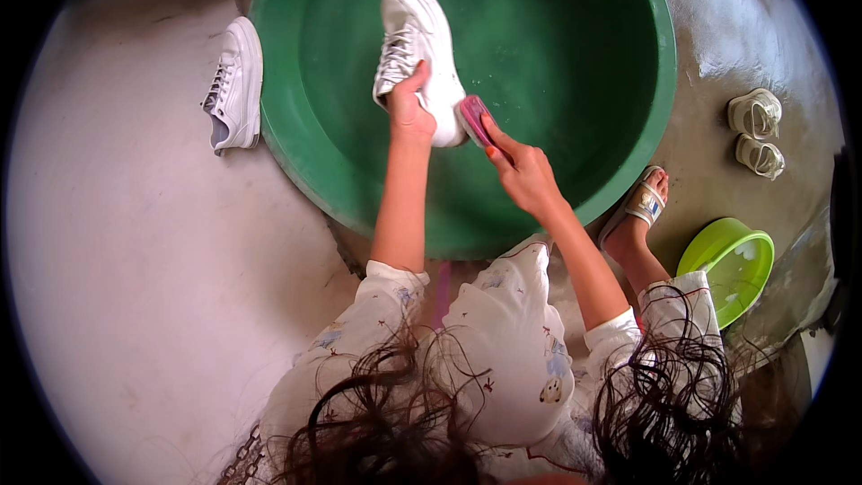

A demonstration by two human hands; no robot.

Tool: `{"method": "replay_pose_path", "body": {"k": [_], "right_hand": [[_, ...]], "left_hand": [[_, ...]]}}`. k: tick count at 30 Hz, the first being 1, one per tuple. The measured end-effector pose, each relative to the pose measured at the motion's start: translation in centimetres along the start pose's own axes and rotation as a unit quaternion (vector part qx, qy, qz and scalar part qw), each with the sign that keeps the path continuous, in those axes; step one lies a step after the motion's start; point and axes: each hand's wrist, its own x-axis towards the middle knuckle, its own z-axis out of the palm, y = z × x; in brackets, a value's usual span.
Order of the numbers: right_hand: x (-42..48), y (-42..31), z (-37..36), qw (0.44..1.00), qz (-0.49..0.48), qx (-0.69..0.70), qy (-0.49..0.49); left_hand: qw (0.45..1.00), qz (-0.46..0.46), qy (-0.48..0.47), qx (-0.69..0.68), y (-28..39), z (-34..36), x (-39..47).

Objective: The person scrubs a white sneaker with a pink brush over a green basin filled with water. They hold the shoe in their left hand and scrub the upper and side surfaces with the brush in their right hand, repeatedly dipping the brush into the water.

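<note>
A white lace-up sneaker [441, 60] is held over a large green basin [289, 155], its toe pointing away from me. My left hand [409, 108] grips it at the ankle opening, with the thumb on the outside and the other fingers hidden inside or behind the shoe. In my right hand [525, 165] is a pink scrubbing brush [477, 118]. Its pale bristles meet the sole edge near the sneaker's heel. Another white sneaker [236, 84] leans on its side against the basin's left outer wall.
To the right on the wet concrete floor [707, 168] lie two small white shoes [754, 113]. A lime-green tub [724, 239] with some suds stands tilted in view beside my slippered foot [636, 209]. Long dark hair hangs across the lower part of the view.
</note>
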Motion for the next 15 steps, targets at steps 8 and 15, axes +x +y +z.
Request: {"method": "replay_pose_path", "body": {"k": [8, 15], "right_hand": [[5.5, 2.6, -0.6, 0.985, 0.112, -0.105, 0.079], [4.0, -2.5, 0.7, 0.997, 0.05, 0.041, 0.049]], "left_hand": [[0.997, 0.045, 0.023, 0.063, -0.4, -1.3, 0.5], [0.999, 0.021, 0.021, 0.044, -2.3, -1.0, -0.8]]}}
